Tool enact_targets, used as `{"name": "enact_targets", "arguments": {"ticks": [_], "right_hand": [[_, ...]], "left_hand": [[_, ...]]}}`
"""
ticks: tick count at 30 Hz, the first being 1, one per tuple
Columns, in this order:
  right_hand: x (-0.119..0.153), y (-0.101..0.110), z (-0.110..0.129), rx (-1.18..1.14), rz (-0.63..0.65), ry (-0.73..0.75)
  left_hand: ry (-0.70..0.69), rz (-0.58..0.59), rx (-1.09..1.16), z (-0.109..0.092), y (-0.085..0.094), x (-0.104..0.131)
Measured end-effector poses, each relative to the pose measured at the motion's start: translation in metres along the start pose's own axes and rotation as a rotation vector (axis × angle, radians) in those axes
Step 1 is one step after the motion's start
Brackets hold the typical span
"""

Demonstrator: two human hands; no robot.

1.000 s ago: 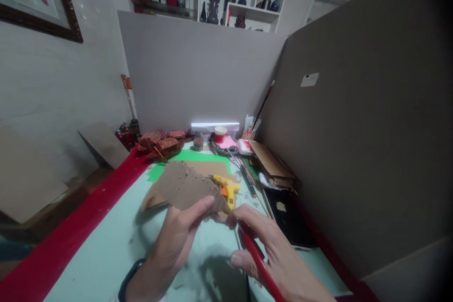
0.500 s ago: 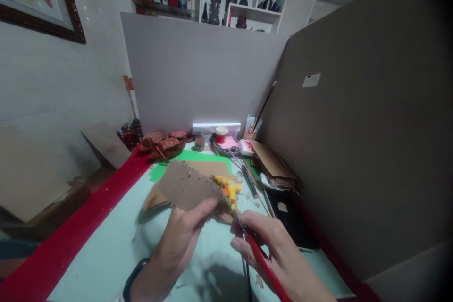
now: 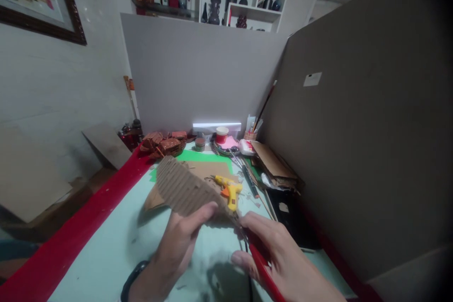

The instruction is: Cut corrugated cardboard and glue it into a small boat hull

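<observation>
My left hand [image 3: 187, 233] grips a piece of corrugated cardboard [image 3: 189, 188], thumb on top, and holds it tilted above the table. Bare ridges show across its upper face. In my right hand [image 3: 279, 250] is a pair of red-handled pliers [image 3: 261, 264], their narrow metal jaws at the right-hand corner of the cardboard. Whether the jaws are closed on the cardboard I cannot make out. Just behind that corner lies a yellow glue gun [image 3: 231, 193] on a flat brown cardboard sheet [image 3: 212, 168].
A green sheet [image 3: 198, 155] lies under the brown cardboard. Reddish-brown model pieces [image 3: 166, 144] stand at back left. A red-and-white cup [image 3: 222, 135] is at the back; stacked cardboard [image 3: 274, 163] and a black board [image 3: 292, 217] lie right. Grey panels [image 3: 208, 71] enclose the back and right.
The held cardboard has turned slightly, and its ridges show much more plainly. My right hand has shifted a little right with the pliers, its thumb now further from the fingers.
</observation>
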State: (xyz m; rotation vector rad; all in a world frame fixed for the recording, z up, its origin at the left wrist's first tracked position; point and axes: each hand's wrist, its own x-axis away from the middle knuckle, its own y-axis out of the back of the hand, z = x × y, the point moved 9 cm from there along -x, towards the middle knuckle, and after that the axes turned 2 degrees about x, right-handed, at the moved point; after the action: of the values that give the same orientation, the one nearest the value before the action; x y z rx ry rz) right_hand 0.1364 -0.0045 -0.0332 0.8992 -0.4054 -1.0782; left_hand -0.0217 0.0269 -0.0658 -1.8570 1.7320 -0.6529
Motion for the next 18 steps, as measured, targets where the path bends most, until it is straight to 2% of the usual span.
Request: {"name": "enact_targets", "arguments": {"ticks": [4,10,12,15,16,18], "right_hand": [[-0.001,0.001,0.002,-0.003,-0.009,0.022],[0.005,0.010,0.012,0.049,-0.126,0.055],[0.007,0.011,0.016,0.060,-0.130,0.085],[0.008,0.012,0.011,0.064,-0.120,0.072],[0.008,0.012,0.007,0.064,-0.113,0.059],[0.009,0.011,-0.001,0.061,-0.118,0.053]], "left_hand": [[0.022,0.064,-0.025,0.009,-0.005,0.002],[0.051,0.083,0.048,0.014,-0.007,0.002],[0.065,0.024,0.086,0.013,-0.002,0.001],[0.031,-0.132,0.129,0.005,0.014,-0.001],[0.015,-0.155,0.130,0.002,0.017,-0.002],[0.004,-0.125,0.116,-0.001,0.017,-0.004]]}}
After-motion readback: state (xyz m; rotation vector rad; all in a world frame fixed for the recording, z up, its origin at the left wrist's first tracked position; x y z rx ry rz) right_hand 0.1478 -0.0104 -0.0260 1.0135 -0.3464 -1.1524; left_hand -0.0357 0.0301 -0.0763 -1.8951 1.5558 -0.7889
